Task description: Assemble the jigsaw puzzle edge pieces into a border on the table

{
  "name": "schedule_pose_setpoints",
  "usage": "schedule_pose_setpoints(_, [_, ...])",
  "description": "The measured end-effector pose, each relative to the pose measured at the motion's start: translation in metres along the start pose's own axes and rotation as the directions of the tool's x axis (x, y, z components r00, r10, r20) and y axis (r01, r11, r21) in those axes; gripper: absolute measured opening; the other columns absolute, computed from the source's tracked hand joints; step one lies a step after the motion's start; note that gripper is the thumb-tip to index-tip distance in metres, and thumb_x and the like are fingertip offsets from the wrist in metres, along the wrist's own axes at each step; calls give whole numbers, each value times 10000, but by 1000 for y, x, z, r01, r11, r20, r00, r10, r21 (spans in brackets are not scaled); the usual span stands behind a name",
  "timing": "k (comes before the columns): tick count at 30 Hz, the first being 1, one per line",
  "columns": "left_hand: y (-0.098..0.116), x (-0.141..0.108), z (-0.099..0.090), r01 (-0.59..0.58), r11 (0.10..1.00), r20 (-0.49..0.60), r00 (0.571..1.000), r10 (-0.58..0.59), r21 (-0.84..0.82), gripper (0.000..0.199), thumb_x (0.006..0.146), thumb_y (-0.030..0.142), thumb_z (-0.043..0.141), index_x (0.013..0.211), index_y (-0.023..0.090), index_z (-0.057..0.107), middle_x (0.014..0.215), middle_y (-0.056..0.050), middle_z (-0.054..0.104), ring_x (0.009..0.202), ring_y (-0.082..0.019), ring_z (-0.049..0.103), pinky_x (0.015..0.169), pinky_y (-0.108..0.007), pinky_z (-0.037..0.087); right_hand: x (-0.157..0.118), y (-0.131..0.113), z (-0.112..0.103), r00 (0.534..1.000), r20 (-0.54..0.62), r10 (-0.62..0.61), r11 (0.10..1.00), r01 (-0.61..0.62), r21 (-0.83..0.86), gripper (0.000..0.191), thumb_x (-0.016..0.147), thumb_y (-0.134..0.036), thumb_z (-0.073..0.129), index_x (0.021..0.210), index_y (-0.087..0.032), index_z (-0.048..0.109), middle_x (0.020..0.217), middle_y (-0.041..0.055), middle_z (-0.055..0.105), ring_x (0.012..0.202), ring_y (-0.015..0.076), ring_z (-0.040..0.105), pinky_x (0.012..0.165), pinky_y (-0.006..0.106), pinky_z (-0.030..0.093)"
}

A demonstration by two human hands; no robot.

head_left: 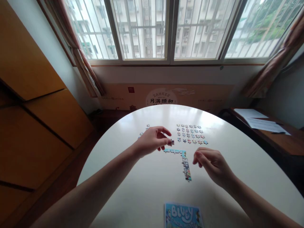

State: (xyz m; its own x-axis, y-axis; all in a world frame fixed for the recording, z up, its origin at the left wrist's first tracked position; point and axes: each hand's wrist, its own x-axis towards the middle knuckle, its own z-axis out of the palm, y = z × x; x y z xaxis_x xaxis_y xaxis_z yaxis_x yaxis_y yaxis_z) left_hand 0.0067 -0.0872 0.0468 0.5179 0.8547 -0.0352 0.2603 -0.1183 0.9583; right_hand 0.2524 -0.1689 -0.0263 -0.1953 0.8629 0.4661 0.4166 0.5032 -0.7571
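Note:
Between the thumb and fingers of my left hand [154,139] is a small jigsaw puzzle piece [172,142], held above the table. Just below it lies a joined puzzle border [186,166], a corner with one arm running left and one toward me. My right hand [212,163] hovers right of that border, its fingers curled together; whether anything is in them is hidden. Loose puzzle pieces [190,134] lie in rows beyond my hands. A few more pieces [148,126] show partly behind my left hand.
The white round table [114,190] carries everything. Near its front lies a blue Bluey puzzle box or card [182,215]. At right, a brown desk [280,136] holds papers [251,114] and a pen. Wooden cabinets [35,126] stand at left; windows [144,28] are ahead.

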Motion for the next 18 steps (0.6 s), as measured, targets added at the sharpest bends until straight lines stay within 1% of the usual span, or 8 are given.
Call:
schedule_pose_setpoints(1, [4, -12, 13, -11, 1000, 30, 999, 11, -1, 215, 772, 219, 709, 963, 142, 645, 738, -46, 734, 536, -110, 587, 476, -217, 468, -1, -7, 1, 1000, 25, -13, 1000, 13, 12, 389, 1011, -346, 502, 724, -167, 693, 687, 43, 644, 594, 125, 570, 515, 252, 424])
schedule_pose_setpoints(2, [6, -23, 24, -17, 1000, 46, 999, 17, -3, 237, 784, 229, 710, 997, 147, 644, 761, -47, 740, 559, -117, 604, 487, -220, 477, -2, -13, 3, 999, 26, -27, 999, 26, 22, 291, 987, -323, 555, 798, -169, 715, 724, 46, 663, 609, 123, 580, 499, 240, 429])
schedule_pose_setpoints(4, [6, -41, 41, -32, 999, 22, 999, 32, -31, 219, 814, 242, 692, 1007, 151, 644, 754, -47, 734, 585, -126, 621, 512, -230, 491, -4, -23, 6, 998, 20, -59, 997, 58, 59, 131, 945, -267, 628, 927, -184, 728, 774, 42, 689, 630, 119, 610, 489, 224, 456])
schedule_pose_setpoints(6, [2, -53, 51, -69, 997, -34, 997, 68, -27, 183, 821, 232, 685, 983, 158, 646, 757, -47, 731, 626, -139, 645, 559, -247, 515, -8, -28, 9, 996, 10, -92, 990, 90, 104, 104, 913, -218, 669, 1001, -200, 720, 809, 34, 704, 636, 115, 639, 481, 211, 480])
schedule_pose_setpoints(9, [-5, -59, 56, -98, 995, -76, 993, 96, -29, 152, 820, 226, 688, 953, 169, 642, 750, -40, 726, 649, -143, 653, 586, -254, 521, -12, -32, 11, 993, 15, -119, 983, 116, 142, 170, 872, -172, 714, 1036, -218, 713, 837, 26, 720, 649, 111, 663, 477, 196, 501])
schedule_pose_setpoints(12, [-7, -59, 54, -65, 994, -53, 997, 61, -89, 147, 817, 232, 697, 934, 172, 631, 736, -31, 718, 619, -131, 633, 553, -237, 497, -13, -32, 13, 992, 21, -121, 982, 116, 147, 181, 855, -149, 728, 1021, -219, 717, 833, 28, 730, 662, 116, 675, 477, 195, 506])
schedule_pose_setpoints(15, [-6, -58, 53, -9, 988, -16, 1000, 7, -152, 149, 804, 228, 710, 909, 172, 619, 719, -22, 704, 583, -117, 606, 526, -225, 477, -13, -33, 15, 993, 23, -112, 983, 107, 151, 126, 859, -150, 721, 970, -210, 720, 811, 31, 731, 661, 121, 678, 474, 202, 506])
schedule_pose_setpoints(18, [-6, -58, 54, 8, 977, 14, 1000, -5, -211, 130, 804, 219, 707, 865, 169, 603, 681, -7, 675, 563, -107, 583, 517, -216, 469, -13, -35, 16, 994, 18, -104, 985, 100, 139, 80, 858, -153, 721, 919, -204, 713, 803, 33, 733, 655, 119, 670, 466, 200, 502])
